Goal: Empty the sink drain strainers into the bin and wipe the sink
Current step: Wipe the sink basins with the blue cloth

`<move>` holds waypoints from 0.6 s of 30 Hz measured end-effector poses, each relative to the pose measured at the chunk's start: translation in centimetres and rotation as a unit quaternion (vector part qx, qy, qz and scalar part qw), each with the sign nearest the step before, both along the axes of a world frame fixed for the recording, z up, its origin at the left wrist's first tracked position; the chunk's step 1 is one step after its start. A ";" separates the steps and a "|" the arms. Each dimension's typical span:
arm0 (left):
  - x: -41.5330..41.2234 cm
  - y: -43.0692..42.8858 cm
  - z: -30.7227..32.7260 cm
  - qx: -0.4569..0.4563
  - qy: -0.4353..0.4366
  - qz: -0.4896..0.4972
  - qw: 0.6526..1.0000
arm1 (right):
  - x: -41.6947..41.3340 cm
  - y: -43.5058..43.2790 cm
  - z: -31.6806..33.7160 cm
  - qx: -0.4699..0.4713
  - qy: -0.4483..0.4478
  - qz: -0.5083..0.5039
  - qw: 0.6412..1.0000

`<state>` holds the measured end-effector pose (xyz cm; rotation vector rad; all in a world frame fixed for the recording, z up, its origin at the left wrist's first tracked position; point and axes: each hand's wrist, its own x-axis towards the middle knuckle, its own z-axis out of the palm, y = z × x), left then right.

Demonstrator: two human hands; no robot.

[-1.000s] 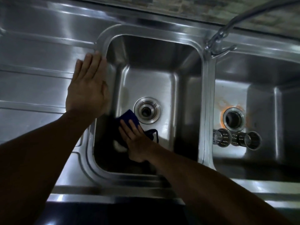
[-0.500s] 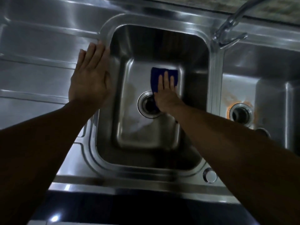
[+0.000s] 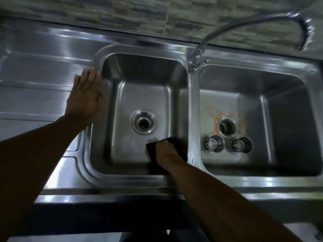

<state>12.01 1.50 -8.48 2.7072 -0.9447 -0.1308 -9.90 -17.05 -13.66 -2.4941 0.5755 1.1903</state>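
Observation:
A steel double sink fills the view. In the left basin (image 3: pixel 122 95) my right hand (image 3: pixel 165 151) presses a dark blue cloth (image 3: pixel 173 139) against the floor at the near right corner, beside the open drain (image 3: pixel 143 124). My left hand (image 3: pixel 85 96) lies flat with fingers spread on the left basin's rim. Two perforated metal drain strainers (image 3: pixel 215 143) (image 3: pixel 243 144) lie on their sides in the right basin (image 3: pixel 283 123), just in front of its drain (image 3: pixel 226 126), which is ringed by an orange stain.
A curved tap (image 3: pixel 199 55) rises from the divider between the basins and arcs over to the right. A ribbed drainboard (image 3: pixel 35 95) stretches to the left. A stone-patterned wall (image 3: pixel 139 13) runs behind the sink. No bin is in view.
My right hand slid the cloth from the far side of the left basin, behind the drain, to the near right corner. The left hand stayed on the rim. The view widened to show both basins.

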 end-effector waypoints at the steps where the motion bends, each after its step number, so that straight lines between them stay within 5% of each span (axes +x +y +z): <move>1: 0.1 0.1 0.2 -0.002 0.031 -0.002 1.000 | -0.1 0.1 1.1 0.008 -0.003 -0.015 1.000; 7: -7.1 0.4 1.4 -0.034 0.091 0.012 0.995 | -2.5 -0.4 10.4 0.023 -0.165 -0.034 0.985; 10: -12.5 -0.9 1.6 -0.019 0.153 0.044 0.987 | -5.3 -1.8 14.7 0.056 -0.342 -0.102 0.933; 13: -17.8 -2.9 2.2 0.010 0.212 0.013 0.977 | -8.3 -3.7 16.0 -0.016 -0.491 -0.116 0.863; 15: -21.1 -4.0 2.5 0.024 0.217 -0.026 0.976 | -10.2 -4.8 14.8 -0.030 -0.475 -0.123 0.871; 18: -23.4 -4.6 2.0 0.055 0.195 -0.057 0.978 | -11.8 -5.0 11.5 -0.033 -0.345 -0.090 0.934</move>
